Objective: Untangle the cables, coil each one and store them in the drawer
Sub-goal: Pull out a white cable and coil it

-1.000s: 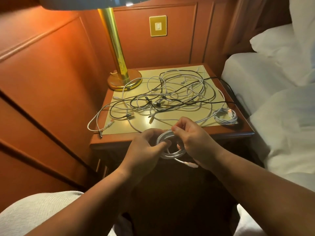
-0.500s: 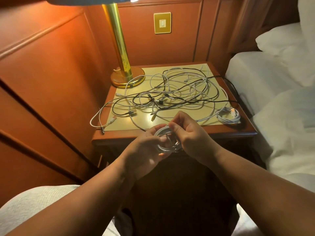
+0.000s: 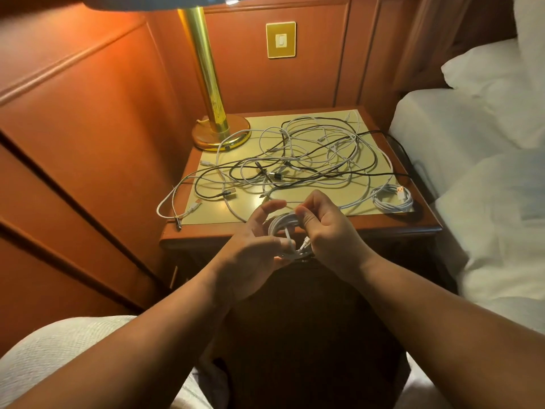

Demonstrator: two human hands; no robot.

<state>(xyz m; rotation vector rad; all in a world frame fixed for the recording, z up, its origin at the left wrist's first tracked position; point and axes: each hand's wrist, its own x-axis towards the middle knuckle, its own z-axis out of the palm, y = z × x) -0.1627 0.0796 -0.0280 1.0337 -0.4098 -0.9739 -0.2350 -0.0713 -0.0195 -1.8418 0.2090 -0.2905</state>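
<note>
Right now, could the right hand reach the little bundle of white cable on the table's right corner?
Probably yes, but not yet. The bundle lies in the open with nothing on it, just right of the right hand. That hand is busy, though: it and the left hand both hold the white coil.

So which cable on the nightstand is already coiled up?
The white coiled cable at the nightstand's front right corner; the tangled cables behind it lie loose and crossed.

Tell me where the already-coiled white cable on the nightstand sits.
In the head view, the coiled white cable lies at the nightstand's front right corner, beside the bed.
</note>
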